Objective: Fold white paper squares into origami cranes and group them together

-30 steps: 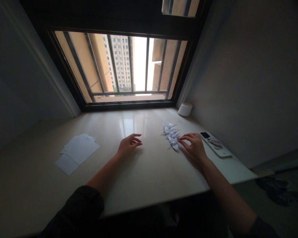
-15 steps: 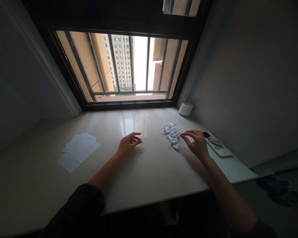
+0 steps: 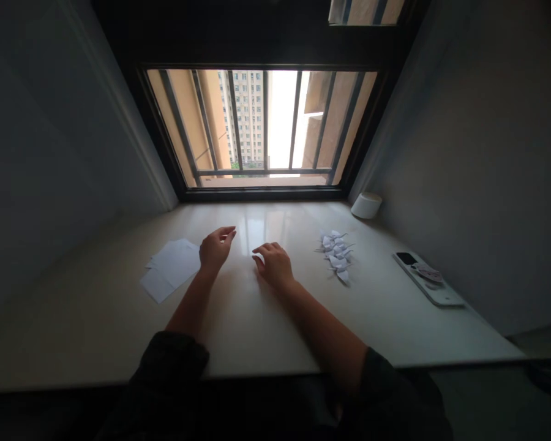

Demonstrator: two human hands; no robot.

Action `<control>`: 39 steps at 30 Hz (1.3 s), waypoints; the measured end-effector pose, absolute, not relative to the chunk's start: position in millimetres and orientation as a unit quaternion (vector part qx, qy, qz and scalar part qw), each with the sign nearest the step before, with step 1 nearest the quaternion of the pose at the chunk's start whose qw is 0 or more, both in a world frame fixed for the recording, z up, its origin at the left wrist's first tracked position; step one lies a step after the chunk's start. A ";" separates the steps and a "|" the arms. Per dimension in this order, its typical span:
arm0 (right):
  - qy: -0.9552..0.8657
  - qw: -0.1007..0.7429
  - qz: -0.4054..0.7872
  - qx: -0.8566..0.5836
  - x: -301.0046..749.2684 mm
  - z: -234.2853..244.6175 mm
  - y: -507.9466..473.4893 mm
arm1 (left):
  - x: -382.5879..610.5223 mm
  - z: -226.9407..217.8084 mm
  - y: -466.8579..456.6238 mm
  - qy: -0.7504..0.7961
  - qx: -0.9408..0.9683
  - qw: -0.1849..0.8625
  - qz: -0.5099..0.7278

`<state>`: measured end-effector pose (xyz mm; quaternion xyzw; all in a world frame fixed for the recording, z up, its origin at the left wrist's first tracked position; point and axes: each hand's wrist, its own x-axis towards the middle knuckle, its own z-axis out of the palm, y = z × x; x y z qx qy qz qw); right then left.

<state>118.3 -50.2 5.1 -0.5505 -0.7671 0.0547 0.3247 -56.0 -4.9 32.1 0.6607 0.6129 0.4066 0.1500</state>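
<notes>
My left hand (image 3: 215,250) hovers over the pale desk (image 3: 266,318), fingers loosely apart, holding nothing; it is just right of a small stack of white paper sheets (image 3: 171,267). My right hand (image 3: 273,264) rests near the middle of the desk, fingers curled down with their tips on the surface, nothing in it. A cluster of several small folded white paper cranes (image 3: 337,255) lies to the right of my right hand, apart from it.
A white phone with something on it (image 3: 428,285) lies at the desk's right side by the wall. A small white round container (image 3: 366,204) stands in the far right corner. A barred window (image 3: 261,128) closes the far edge; walls flank both sides.
My right hand has left the paper cranes and moved left to the middle of the desk. My left hand has shifted left towards the paper sheets. The view has turned left.
</notes>
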 end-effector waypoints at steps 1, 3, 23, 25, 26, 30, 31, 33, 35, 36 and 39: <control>-0.774 0.317 0.054 -0.546 116.0 -3.8 -49.2 | -69.9 36.4 -6.6 0.644 0.661 0.132 0.362; -0.788 0.306 0.054 -0.532 116.3 -15.8 -48.7 | -99.3 40.0 -13.4 0.709 0.647 0.101 0.264; -0.774 0.373 0.070 -0.508 123.2 -22.8 -48.0 | -148.1 24.2 -43.0 0.717 0.614 -0.020 0.329; -0.766 0.390 0.091 -0.503 122.2 -19.8 -48.1 | -127.2 36.7 -40.0 0.666 0.602 0.076 0.433; -0.759 0.406 0.106 -0.498 121.5 -17.8 -48.4 | -113.6 41.6 -37.2 0.622 0.597 0.162 0.480; -0.703 0.510 0.192 -0.457 118.8 -8.8 -51.1 | -51.0 44.9 -22.8 0.435 0.505 0.473 0.576; -0.682 0.533 0.222 -0.449 118.1 -7.0 -52.0 | -37.1 41.3 -20.0 0.408 0.473 0.516 0.586; -0.638 0.565 0.281 -0.442 116.9 -5.2 -53.0 | -15.7 31.0 -16.5 0.380 0.418 0.569 0.598; -0.597 0.585 0.321 -0.446 116.0 -5.8 -52.3 | -3.8 19.8 -15.6 0.369 0.387 0.591 0.604; -0.577 0.594 0.332 -0.452 115.7 -6.9 -51.3 | -0.8 15.0 -15.8 0.360 0.382 0.597 0.606; -0.536 0.607 0.356 -0.467 115.2 -11.6 -46.4 | 1.4 7.3 -17.2 0.329 0.371 0.614 0.614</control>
